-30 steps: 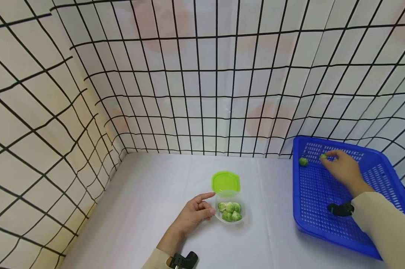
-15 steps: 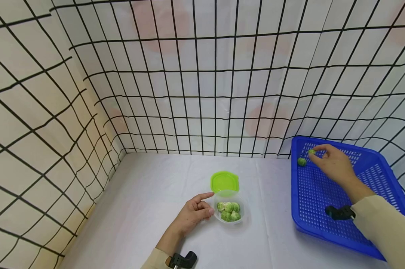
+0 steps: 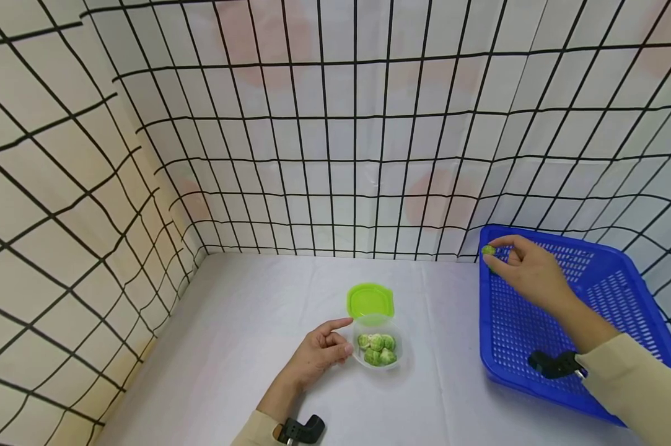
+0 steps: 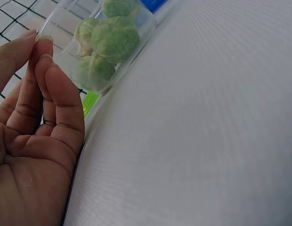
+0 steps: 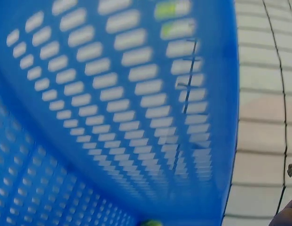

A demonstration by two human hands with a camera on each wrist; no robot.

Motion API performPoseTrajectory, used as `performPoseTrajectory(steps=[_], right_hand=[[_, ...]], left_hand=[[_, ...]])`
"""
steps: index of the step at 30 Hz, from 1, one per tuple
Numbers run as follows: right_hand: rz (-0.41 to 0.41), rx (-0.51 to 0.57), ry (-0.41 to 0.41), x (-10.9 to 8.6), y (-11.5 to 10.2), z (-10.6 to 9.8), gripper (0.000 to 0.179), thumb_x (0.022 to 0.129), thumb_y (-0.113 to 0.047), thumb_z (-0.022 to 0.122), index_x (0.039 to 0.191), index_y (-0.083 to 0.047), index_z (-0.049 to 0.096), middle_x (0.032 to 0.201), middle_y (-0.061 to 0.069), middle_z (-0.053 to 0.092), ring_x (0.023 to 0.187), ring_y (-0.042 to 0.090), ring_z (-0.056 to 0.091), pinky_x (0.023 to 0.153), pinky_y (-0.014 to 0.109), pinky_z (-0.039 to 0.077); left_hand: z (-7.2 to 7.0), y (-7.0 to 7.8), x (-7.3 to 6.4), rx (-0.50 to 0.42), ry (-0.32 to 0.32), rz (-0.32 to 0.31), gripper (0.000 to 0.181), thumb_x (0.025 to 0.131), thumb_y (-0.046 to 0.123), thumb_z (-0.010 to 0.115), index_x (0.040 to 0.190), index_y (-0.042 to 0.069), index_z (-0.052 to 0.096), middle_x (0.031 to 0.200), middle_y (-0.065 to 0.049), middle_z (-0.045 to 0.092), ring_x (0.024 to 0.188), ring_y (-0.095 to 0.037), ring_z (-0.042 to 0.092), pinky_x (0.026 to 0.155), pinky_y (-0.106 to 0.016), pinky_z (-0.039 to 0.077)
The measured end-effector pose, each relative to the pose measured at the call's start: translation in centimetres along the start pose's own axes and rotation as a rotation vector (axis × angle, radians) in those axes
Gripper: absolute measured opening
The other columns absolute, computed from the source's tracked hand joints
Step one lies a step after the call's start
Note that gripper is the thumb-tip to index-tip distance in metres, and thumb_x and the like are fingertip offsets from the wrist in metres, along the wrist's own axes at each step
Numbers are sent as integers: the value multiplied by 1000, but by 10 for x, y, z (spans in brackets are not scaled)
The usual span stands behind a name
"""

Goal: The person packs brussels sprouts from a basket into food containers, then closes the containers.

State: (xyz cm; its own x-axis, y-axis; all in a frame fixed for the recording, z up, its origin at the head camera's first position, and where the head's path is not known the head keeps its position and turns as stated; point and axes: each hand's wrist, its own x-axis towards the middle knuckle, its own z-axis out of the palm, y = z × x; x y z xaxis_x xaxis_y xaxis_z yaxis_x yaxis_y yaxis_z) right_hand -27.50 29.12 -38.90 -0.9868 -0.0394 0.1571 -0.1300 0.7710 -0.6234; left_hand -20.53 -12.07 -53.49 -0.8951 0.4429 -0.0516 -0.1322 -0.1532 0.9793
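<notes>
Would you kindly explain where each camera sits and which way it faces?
Head: on the head, facing forward and down over tub and basket; left hand and right hand show.
Left wrist: on that wrist, facing the tub's sprouts; the left hand shows.
Right wrist: on that wrist, facing the basket's slotted wall; a sliver of right hand shows.
Shared: head and left wrist views both show the tub.

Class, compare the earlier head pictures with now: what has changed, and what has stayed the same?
The right hand, pinching a Brussels sprout, has moved left across the blue basket to its left rim. Nothing was newly grasped or released. The left hand stays at the clear container, with the sprouts inside and the green lid behind it unchanged.
</notes>
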Motion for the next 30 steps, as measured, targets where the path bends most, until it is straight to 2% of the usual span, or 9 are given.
performPoseTrajectory(steps=[9, 20, 24, 30], right_hand=[[-83, 41, -47, -15, -34, 11, 41, 99, -45, 66, 126, -14, 61, 69, -4, 32, 53, 11, 32, 45, 31, 30], [-136, 66, -89, -33, -68, 25, 33, 96, -37, 72, 122, -17, 64, 69, -5, 31, 54, 9, 32, 43, 28, 29], [-173, 90, -98, -42, -80, 35, 30, 95, -33, 74, 119, -18, 66, 68, -6, 31, 53, 8, 32, 43, 26, 28], [-230, 153, -105, -56, -91, 55, 25, 93, -28, 76, 115, -20, 67, 68, -7, 30, 54, 5, 30, 44, 25, 29]], left_hand=[[-2, -1, -1, 12, 10, -3, 64, 96, 6, 70, 152, -1, 42, 88, 11, 69, 75, -4, 60, 71, -19, 51], [-3, -1, -1, 5, 11, -14, 64, 96, 8, 71, 152, 0, 42, 89, 11, 68, 76, -4, 59, 71, -19, 50], [-2, -1, -1, 8, 12, -22, 64, 96, 9, 71, 152, 2, 43, 88, 11, 69, 76, -4, 59, 71, -19, 51], [-1, 0, -1, 4, 3, -12, 63, 96, 8, 70, 152, -1, 42, 89, 11, 68, 76, -4, 58, 71, -19, 50]])
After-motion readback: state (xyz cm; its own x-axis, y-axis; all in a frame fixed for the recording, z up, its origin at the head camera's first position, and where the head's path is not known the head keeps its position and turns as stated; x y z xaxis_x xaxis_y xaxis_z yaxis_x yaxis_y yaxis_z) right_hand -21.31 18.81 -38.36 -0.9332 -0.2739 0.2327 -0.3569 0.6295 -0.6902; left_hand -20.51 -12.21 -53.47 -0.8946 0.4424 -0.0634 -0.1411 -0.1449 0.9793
